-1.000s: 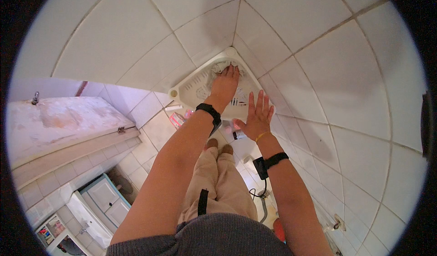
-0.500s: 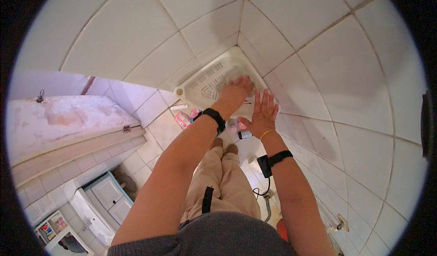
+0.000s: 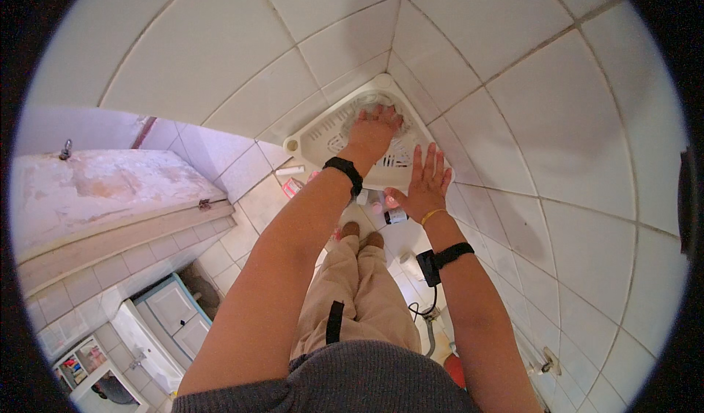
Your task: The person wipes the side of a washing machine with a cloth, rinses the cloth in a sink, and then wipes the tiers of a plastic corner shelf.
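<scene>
A white plastic corner shelf [image 3: 323,123] with a slotted bottom sits in the angle of two tiled walls. My left hand [image 3: 377,128] is over its back part, fingers bent down onto a greyish, crumpled, half see-through cloth [image 3: 361,106]. Its exact material is hard to make out, and my hand hides part of it. At the shelf's front right edge is my right hand [image 3: 425,185], open with the fingers spread and holding nothing. The fingertips lie along the rim, and the thumb points left.
Below the shelf are a dark bottle with a pale label [image 3: 396,216], pink round caps [image 3: 377,207] and a pink packet [image 3: 292,186]. A white door [image 3: 110,193] with peeling paint stands left. A blue-edged cabinet [image 3: 172,306] is lower left; a wall tap [image 3: 548,362] is lower right.
My left hand has slid back and slightly left over the shelf with the cloth, uncovering slots near the front. My right hand stays at the rim.
</scene>
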Demonstrator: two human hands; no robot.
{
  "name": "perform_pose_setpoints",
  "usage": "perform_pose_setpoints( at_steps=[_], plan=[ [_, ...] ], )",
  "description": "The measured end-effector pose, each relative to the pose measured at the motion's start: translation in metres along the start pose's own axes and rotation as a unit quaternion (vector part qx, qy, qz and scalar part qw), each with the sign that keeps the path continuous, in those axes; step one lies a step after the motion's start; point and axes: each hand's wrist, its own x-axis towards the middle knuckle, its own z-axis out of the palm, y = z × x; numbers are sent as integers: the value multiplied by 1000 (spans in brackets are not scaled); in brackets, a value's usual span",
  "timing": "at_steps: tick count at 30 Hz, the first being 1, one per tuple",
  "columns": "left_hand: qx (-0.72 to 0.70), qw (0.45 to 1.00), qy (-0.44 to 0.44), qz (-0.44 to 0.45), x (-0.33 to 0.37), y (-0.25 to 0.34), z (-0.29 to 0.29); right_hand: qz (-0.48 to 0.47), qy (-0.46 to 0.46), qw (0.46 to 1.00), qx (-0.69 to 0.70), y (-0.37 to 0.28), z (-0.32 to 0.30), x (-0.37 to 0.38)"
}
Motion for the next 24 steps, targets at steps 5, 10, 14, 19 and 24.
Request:
perform_pose_setpoints(
  at_steps=[5, 10, 14, 19, 24],
  plan=[
    [-62, 994, -38, -84, 2, -16, -12, -3, -4, 1000, 18, 3, 1, -2],
    [-25, 998, -20, -58, -7, 20, -6, 0, -1, 1000, 4, 3, 8, 0],
    [-21, 990, -94, 100, -40, 31, -1, 2, -27, 1000, 11, 4, -2, -1],
    [-1, 989, -109, 96, -68, -23, 5, -1, -18, 1000, 8, 1, -3, 0],
    [-27, 997, -65, -31, -59, -11, 5, 7, -12, 1000, -11, 4, -2, 1]
  ],
)
